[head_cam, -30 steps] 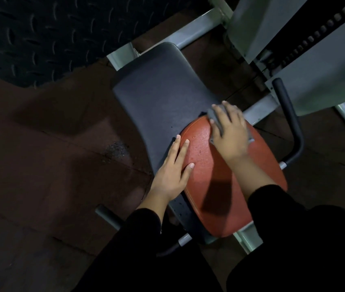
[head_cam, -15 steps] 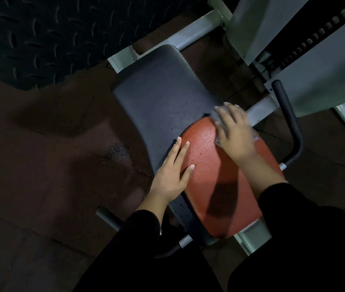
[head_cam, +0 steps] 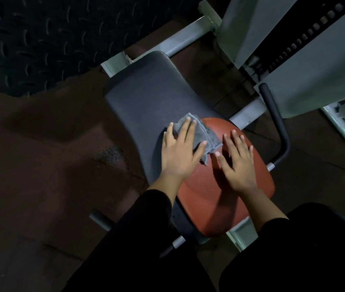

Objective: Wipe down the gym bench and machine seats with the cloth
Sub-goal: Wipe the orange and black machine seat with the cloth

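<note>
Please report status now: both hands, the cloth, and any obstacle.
Left hand flat on grey cloth, at the seam of black pad and red seat. Right hand open over red seat. Nothing in the way.

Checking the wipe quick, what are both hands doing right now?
Left hand: open, fingers flat pressing the grey cloth.
Right hand: open, flat over the red seat, holding nothing.

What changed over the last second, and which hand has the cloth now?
The grey cloth passed from right hand to left hand, which presses it flat at the black pad edge. The right hand let go and now lies open on the red seat. The seat and machine frame are unchanged.
</note>
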{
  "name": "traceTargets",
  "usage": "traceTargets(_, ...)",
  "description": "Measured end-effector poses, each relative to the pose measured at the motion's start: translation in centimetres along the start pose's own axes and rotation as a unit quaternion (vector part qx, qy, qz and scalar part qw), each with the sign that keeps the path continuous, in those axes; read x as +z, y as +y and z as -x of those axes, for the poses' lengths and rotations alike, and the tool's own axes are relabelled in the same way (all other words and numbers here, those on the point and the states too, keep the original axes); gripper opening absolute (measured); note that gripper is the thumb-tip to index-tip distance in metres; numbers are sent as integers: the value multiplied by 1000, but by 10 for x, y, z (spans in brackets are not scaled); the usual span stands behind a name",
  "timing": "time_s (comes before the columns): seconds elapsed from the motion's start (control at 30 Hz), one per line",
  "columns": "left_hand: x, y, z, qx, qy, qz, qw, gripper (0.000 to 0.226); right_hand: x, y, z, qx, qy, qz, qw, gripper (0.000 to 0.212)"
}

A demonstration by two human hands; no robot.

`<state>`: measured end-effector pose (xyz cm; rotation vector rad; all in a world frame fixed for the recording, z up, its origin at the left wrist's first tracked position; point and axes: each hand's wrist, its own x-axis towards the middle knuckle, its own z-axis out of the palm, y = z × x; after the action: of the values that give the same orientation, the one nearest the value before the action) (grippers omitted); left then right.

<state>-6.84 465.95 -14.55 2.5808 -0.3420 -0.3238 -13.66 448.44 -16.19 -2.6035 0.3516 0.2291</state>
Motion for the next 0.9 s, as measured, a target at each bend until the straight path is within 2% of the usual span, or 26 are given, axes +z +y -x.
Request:
traceTargets(0.13, 8, 17, -16, -19, -28, -71, 997, 73, 8, 7, 6, 27, -19, 15, 999, 60)
traceTargets(0.33, -1, -7, 6, 63, -44, -5, 997, 66, 10, 6, 6, 32, -7, -8, 999, 56)
traceTargets(0.43, 1, -18, 14, 58, -29, 8, 998, 66, 9, 7, 6, 26, -9, -16, 999, 56)
traceTargets(0.53, 11, -15, 11, 50, -15, -48, 997, 70, 8, 8, 6, 23, -15, -10, 1000, 56)
traceTargets(0.63, 15, -9, 8, 28, -23, -73, 997, 64, 9, 10, 6, 21, -16, -4, 1000, 58)
traceTargets(0.7, 16, -9, 15, 91, -11, -101, 991, 57, 10, 11, 6, 19, -16, 0, 1000, 59)
traceTargets(0.8, 21, -29, 39, 273, 25, -151, 950, 48, 11, 13, 6, 20, -15, 8, 1000, 58)
traceTargets(0.9, 18, -71, 37, 318, 39, -133, 938, 48, 10, 11, 7, 24, -20, 4, 1000, 58)
